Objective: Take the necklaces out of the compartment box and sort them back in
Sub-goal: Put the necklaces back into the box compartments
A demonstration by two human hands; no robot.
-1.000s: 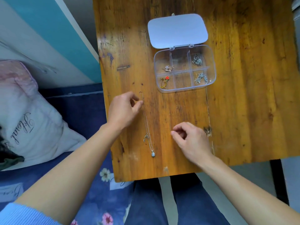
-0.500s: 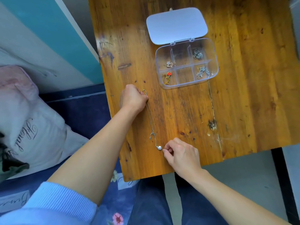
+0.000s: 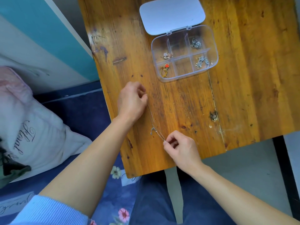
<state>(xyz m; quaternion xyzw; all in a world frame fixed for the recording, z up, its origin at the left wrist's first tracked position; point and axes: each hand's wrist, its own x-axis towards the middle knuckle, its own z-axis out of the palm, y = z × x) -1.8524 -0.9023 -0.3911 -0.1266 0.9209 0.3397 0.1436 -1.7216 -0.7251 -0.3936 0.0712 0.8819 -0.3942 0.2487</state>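
Since half a second ago the right hand [image 3: 181, 148] has closed its thumb and forefinger on the lower end of the thin silver chain necklace [image 3: 153, 122], where before it only touched the small pendant; the pendant itself is now hidden in the pinch. The left hand [image 3: 132, 101], at centre frame, is curled nearly shut, its fingertips pinching the chain's upper end, so the fine chain runs in a slack diagonal line between both hands over the worn, scratched, glossy wooden table [image 3: 243, 103]. A small silver charm [image 3: 152, 129] hangs off the chain near the lower end.

At upper centre stands the clear plastic six-compartment box [image 3: 184, 53] with rounded corners, its opaque white lid [image 3: 172, 14] hinged back flat. Four compartments hold jewellery, one piece a gold chain with a red heart [image 3: 165, 69]; both middle compartments look bare.

At left lies a soft white-and-pink pillow [image 3: 37, 127] with black cursive writing, not legible.
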